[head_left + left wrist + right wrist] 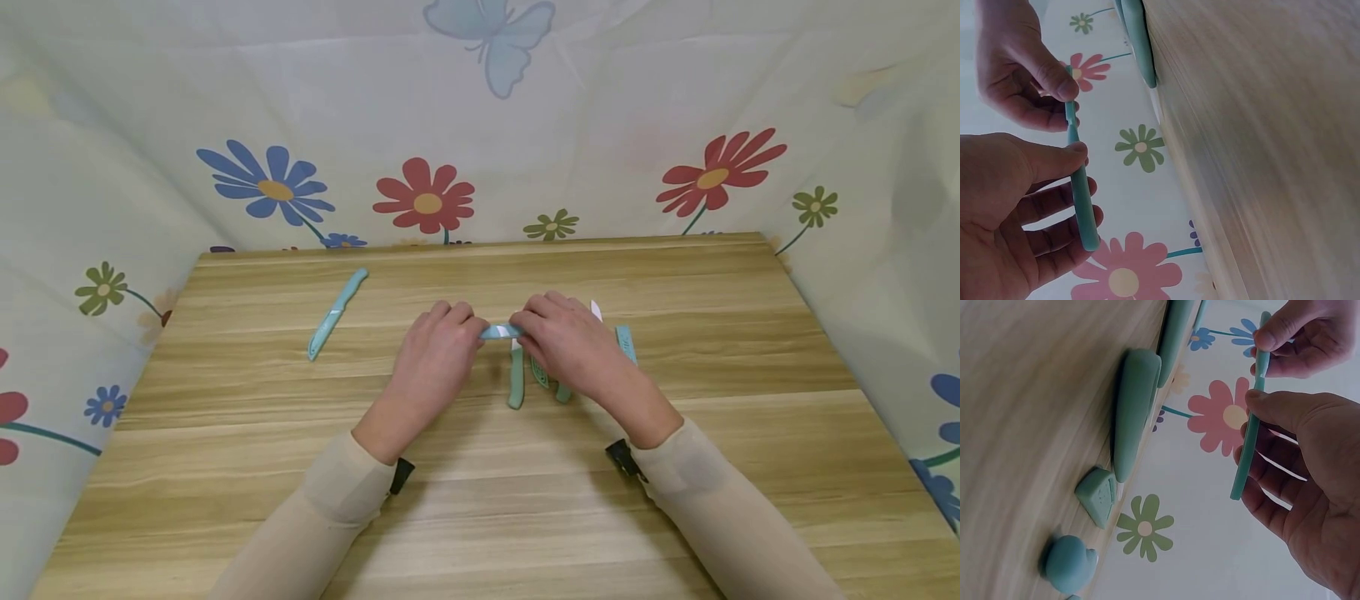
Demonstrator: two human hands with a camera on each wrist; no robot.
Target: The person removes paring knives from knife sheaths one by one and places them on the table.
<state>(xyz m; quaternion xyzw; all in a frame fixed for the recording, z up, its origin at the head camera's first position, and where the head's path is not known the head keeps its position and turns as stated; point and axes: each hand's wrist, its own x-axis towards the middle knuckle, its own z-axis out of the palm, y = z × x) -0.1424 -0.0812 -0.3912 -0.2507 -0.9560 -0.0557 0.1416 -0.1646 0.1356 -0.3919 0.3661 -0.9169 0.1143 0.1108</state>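
Note:
Above the middle of the table, my two hands hold a small teal paring knife (501, 332) level between them. My left hand (438, 358) grips its handle (1084, 206), thumb on one side and fingertips on the other. The right hand (573, 346) pinches the flat sheath (1246, 459) at the opposite end. A bit of white blade pattern shows between the hands in the head view. Below the right hand lie a green knife handle (517, 383), a cut-out sheath (539, 372) and a second green handle (563, 394), partly hidden by that hand.
A teal knife in its sheath (337, 315) lies slanted at the left of the wooden table (480, 517). Right of my right hand are a white blade tip (596, 310) and a teal sheath (626, 343). A flowered curtain (600, 108) stands behind.

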